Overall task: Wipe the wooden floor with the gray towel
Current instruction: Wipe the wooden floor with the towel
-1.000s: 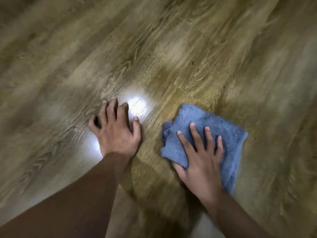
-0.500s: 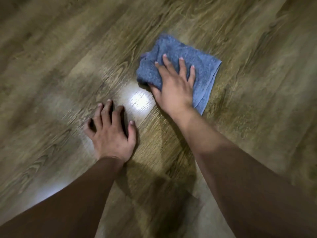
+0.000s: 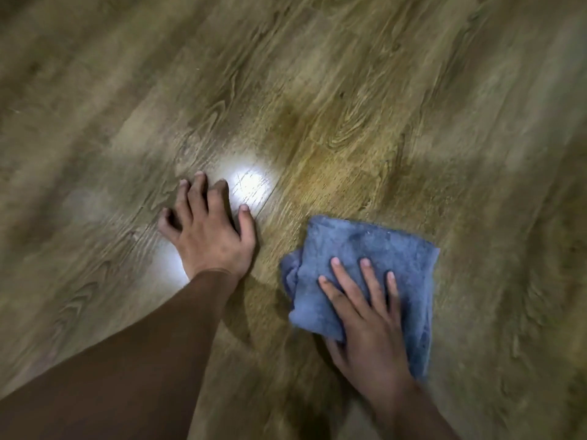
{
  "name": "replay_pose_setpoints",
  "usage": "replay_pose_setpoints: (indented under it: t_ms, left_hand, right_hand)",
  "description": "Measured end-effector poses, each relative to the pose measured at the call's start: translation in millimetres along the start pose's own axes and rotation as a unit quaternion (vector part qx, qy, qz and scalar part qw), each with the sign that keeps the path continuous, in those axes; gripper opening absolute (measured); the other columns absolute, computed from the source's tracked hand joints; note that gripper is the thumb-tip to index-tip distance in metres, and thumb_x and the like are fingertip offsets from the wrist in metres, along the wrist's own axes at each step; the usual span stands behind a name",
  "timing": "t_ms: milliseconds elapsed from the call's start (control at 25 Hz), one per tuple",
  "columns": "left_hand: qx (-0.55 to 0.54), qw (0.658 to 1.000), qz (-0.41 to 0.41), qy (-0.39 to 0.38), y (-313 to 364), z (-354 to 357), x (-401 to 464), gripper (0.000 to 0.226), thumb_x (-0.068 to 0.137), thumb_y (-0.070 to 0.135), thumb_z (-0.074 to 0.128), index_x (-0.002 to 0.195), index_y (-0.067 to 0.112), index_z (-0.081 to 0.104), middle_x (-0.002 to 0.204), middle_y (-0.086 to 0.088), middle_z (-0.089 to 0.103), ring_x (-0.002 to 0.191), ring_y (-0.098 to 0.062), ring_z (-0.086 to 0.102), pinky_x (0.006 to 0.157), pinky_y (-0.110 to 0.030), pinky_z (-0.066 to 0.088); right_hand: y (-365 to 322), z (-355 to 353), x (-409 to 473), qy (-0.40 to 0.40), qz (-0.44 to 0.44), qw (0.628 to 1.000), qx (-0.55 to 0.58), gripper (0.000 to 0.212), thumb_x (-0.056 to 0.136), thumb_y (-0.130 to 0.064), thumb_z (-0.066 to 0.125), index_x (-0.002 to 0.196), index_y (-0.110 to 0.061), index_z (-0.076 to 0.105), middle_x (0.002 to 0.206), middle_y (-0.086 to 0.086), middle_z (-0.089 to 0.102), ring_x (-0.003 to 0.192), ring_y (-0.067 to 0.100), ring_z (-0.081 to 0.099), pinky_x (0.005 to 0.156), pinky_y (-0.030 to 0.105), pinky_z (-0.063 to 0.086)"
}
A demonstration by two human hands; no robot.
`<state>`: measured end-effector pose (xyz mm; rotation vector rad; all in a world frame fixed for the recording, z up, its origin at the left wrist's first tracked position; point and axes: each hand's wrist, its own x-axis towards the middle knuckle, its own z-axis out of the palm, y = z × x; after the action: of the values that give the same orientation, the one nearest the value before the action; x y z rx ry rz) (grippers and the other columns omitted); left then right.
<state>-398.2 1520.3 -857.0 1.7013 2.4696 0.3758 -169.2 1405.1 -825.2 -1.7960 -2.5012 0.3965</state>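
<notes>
A folded gray-blue towel (image 3: 374, 249) lies flat on the wooden floor (image 3: 349, 106), right of centre and low in the view. My right hand (image 3: 368, 322) presses down on its near half with straight, spread fingers; the thumb is tucked at the towel's near edge. My left hand (image 3: 206, 230) rests on the bare floor to the left of the towel, fingers spread and slightly bent, bearing weight. It holds nothing. Both forearms reach in from the bottom of the view.
A bright light reflection (image 3: 251, 185) shines on the planks just beyond my left hand. Brown wood-grain planks run diagonally across the whole view, blurred toward the edges.
My right hand has pulled the towel back toward me and to the right, from its far position half a second ago. My left hand has stayed planted on the floor.
</notes>
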Motion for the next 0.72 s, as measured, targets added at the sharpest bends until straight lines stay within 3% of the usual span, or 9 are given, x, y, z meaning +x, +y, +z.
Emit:
replay_pose_setpoints:
  t_ms: [200, 440, 560, 720]
  left_hand:
    - [0.007, 1.0, 0.008, 0.018, -3, 6, 2, 0.051, 0.092, 0.048, 0.047, 0.134, 0.021, 0.052, 0.157, -0.007, 0.041, 0.149, -0.029, 0.027, 0.112, -0.062, 0.019]
    - [0.016, 0.999, 0.02, 0.033, -5, 11, 3, 0.048, 0.091, 0.047, 0.047, 0.131, 0.021, 0.05, 0.155, -0.008, 0.043, 0.148, -0.029, 0.028, 0.11, -0.059, 0.018]
    - [0.011, 0.999, 0.025, 0.019, -2, 11, -1, 0.048, 0.093, 0.048, 0.044, 0.132, 0.021, 0.049, 0.154, -0.009, 0.042, 0.148, -0.03, 0.027, 0.109, -0.063, 0.021]
    - [0.018, 1.0, -0.002, -0.025, 2, -1, -1, 0.054, 0.093, 0.046, 0.038, 0.132, 0.013, 0.054, 0.156, -0.015, 0.04, 0.148, -0.034, 0.027, 0.113, -0.064, 0.02]
  right_hand:
    - [31, -18, 63, 0.029, 0.054, 0.998, -0.024, 0.07, 0.077, -0.047, 0.055, 0.144, -0.025, 0.048, 0.159, -0.002, 0.037, 0.146, 0.035, 0.029, 0.114, 0.067, 0.018]
    - [47, -35, 224, 0.098, 0.301, 0.947, 0.057, 0.062, 0.086, -0.048, 0.06, 0.143, -0.029, 0.045, 0.161, -0.009, 0.03, 0.148, 0.035, 0.019, 0.117, 0.065, 0.008]
    - [22, -31, 213, 0.085, 0.244, 0.965, 0.046, 0.064, 0.087, -0.045, 0.061, 0.146, -0.03, 0.042, 0.163, -0.011, 0.025, 0.151, 0.033, 0.014, 0.119, 0.061, 0.003]
    - [-9, -25, 107, 0.033, 0.137, 0.99, 0.018, 0.068, 0.083, -0.043, 0.059, 0.147, -0.028, 0.044, 0.162, -0.01, 0.028, 0.152, 0.029, 0.016, 0.12, 0.058, 0.006]
